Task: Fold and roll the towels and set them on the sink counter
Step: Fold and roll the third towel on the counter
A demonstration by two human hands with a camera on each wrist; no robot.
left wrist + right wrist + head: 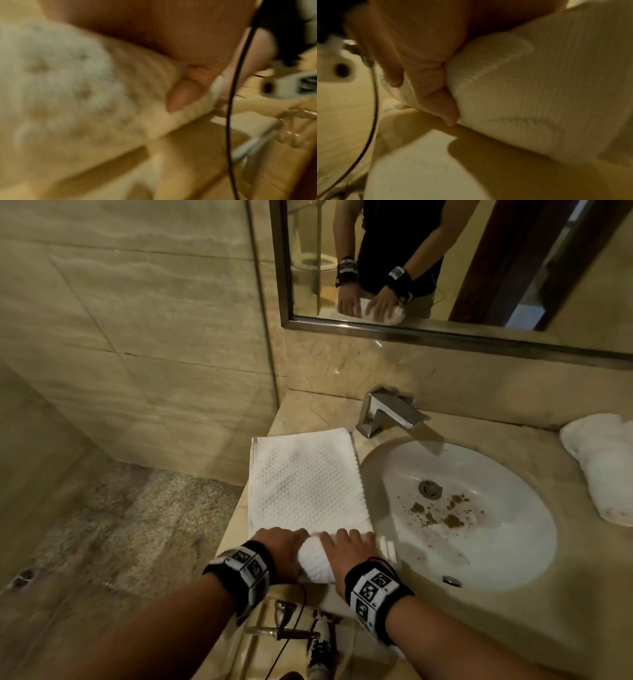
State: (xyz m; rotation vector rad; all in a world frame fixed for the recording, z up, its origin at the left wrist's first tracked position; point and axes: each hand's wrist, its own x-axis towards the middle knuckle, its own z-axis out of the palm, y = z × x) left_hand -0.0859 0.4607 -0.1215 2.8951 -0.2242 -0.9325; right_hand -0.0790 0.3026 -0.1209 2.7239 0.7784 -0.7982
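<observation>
A white waffle-textured towel [301, 481] lies folded in a long strip on the counter [565, 604] left of the sink. Its near end is wound into a thick roll [317, 563]. My left hand [291, 542] grips the roll's left part and my right hand [349, 549] its right part, fingers curved over the top. The blurred left wrist view has my thumb [180, 97] against the towel [60, 88]. My right thumb [436, 97] presses into the roll's end [530, 94] in the right wrist view. A second rolled white towel [606, 467] lies on the counter at the far right.
The white sink basin [513, 549] holds brown crumbs near its drain [430, 487]. A chrome faucet [387, 412] stands behind it, under a framed mirror [445, 251]. A tiled wall and floor lie to the left, beyond the counter's left edge.
</observation>
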